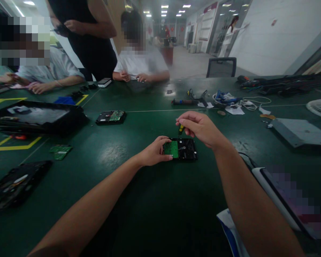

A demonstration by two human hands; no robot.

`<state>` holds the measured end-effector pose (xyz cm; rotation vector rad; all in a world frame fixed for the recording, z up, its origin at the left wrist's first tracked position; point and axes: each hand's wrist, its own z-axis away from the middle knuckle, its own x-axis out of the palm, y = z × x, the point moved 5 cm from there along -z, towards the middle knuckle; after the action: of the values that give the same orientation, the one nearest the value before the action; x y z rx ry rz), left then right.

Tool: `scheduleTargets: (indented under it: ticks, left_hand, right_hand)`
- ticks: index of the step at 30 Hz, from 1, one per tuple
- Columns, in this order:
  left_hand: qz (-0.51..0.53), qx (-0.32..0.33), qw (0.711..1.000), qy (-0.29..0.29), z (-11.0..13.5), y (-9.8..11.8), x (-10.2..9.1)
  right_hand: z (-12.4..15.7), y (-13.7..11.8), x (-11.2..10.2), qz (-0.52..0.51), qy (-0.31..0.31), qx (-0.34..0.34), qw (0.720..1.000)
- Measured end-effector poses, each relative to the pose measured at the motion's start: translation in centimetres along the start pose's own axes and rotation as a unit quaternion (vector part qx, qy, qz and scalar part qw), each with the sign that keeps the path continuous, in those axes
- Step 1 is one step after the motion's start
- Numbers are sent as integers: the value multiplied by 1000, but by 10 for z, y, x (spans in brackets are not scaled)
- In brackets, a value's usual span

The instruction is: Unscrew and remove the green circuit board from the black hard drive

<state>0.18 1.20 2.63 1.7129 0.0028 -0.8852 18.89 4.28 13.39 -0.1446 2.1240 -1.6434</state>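
A black hard drive [186,149] with a green circuit board [171,149] on its left half lies on the green table [149,200] in front of me. My left hand [155,151] grips the drive's left edge, fingers curled over the circuit board. My right hand [200,127] hovers just above the drive, pinched shut on a small screwdriver [181,129] with a yellow and black handle that points down at the drive's upper edge.
Another hard drive [111,117] lies further left. Loose green boards [60,151], a black tray [34,117] and a dark device [16,184] sit at the left. Tools and cables [224,100] lie beyond, a grey case [299,132] at right. Several people sit or stand opposite.
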Motion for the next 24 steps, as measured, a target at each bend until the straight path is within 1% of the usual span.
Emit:
scheduleTargets:
  ticks: [4,10,15,24]
  left_hand:
    - [14,3,1000,-8,0,0,0]
    - [9,9,1000,-5,0,-1,-1]
    - [3,-2,1000,-9,0,-1,-2]
    - [1,0,1000,-9,0,3,-2]
  right_hand:
    - [0,1,-1,-5,4,0,1000]
    - [0,1,-1,-4,4,8,1000]
    - [-1,3,1,-57,-12,25,998]
    - [0,1,-2,4,17,-7,1000]
